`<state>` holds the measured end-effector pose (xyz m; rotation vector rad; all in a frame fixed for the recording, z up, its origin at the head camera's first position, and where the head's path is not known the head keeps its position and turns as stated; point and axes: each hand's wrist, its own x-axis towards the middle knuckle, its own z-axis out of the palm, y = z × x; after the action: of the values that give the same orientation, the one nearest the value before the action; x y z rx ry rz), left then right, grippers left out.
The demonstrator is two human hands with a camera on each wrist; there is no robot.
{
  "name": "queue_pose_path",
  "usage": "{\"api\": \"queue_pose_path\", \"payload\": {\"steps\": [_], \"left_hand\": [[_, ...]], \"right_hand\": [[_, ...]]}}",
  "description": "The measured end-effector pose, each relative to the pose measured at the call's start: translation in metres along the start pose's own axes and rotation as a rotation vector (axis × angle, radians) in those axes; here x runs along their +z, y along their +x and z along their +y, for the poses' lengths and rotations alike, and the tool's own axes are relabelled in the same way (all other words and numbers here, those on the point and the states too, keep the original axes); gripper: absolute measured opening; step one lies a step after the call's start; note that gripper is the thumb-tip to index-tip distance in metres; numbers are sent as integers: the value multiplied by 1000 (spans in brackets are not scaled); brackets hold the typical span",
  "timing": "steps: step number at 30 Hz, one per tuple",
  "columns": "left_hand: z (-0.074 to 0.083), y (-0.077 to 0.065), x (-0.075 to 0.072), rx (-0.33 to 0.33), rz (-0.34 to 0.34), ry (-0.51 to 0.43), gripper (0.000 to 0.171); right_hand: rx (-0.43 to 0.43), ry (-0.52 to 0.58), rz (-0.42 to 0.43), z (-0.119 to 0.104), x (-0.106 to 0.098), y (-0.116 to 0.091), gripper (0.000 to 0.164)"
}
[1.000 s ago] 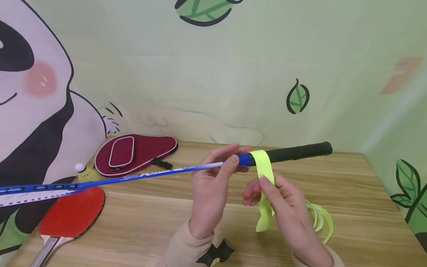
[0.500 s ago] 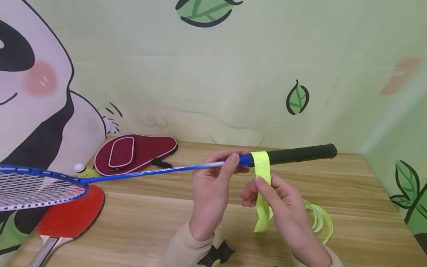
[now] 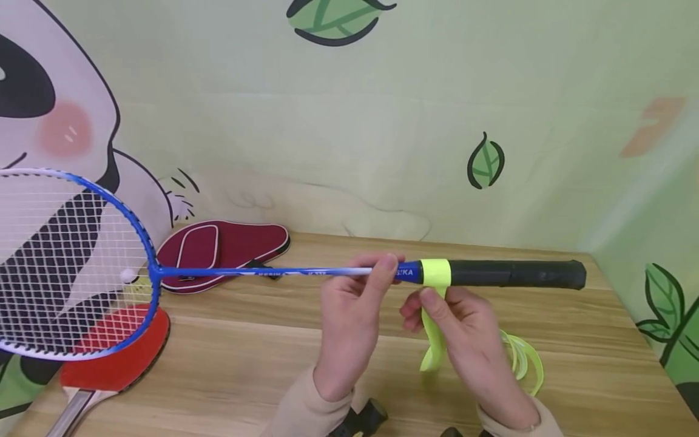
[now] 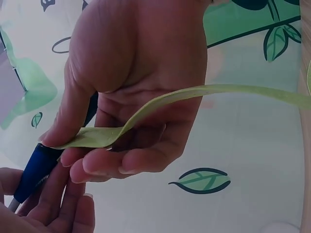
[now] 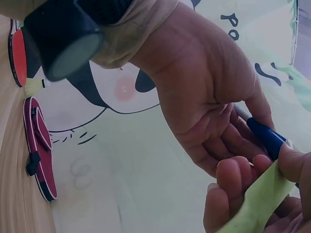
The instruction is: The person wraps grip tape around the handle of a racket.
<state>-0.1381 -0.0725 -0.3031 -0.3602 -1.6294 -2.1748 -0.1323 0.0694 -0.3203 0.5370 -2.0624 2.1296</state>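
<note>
A blue and white badminton racket (image 3: 155, 267) lies level across the head view, its strung face turned toward me. My left hand (image 3: 352, 321) pinches the shaft just before the blue cone (image 3: 408, 272), thumb on the near side. Neon yellow grip tape (image 3: 436, 272) lies around the top of the black handle (image 3: 513, 274). Below the handle, my right hand (image 3: 464, 340) pinches this tape between thumb and fingers, with a loose length hanging beneath. In the left wrist view the tape (image 4: 194, 91) trails from the right hand (image 4: 141, 58) toward the table side.
Loose loops of yellow tape (image 3: 530, 358) lie on the wooden table (image 3: 229, 364) by the right wrist. At left are a red table tennis bat (image 3: 109, 379), a yellow shuttlecock (image 3: 130, 276) behind the strings, and a maroon bat case (image 3: 246, 240). A painted wall (image 3: 349, 139) stands behind.
The racket has rolled about its shaft, so its head went from edge-on to face-on. Its handle end has swung down and right. Both hands keep their holds.
</note>
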Motion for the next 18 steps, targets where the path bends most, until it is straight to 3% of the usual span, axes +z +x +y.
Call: {"api": "queue_pose_path", "payload": {"steps": [7,13,18], "left_hand": [[1,-3,1,6,-5,21,20],[-3,-3,2,34,-9,3,18],[-4,-4,3,44,-10,-2,17]], "right_hand": [[-34,-24,18,5,-3,2,16],[-42,32,17,7,-4,3,14],[6,-1,50,7,-2,5,9]]}}
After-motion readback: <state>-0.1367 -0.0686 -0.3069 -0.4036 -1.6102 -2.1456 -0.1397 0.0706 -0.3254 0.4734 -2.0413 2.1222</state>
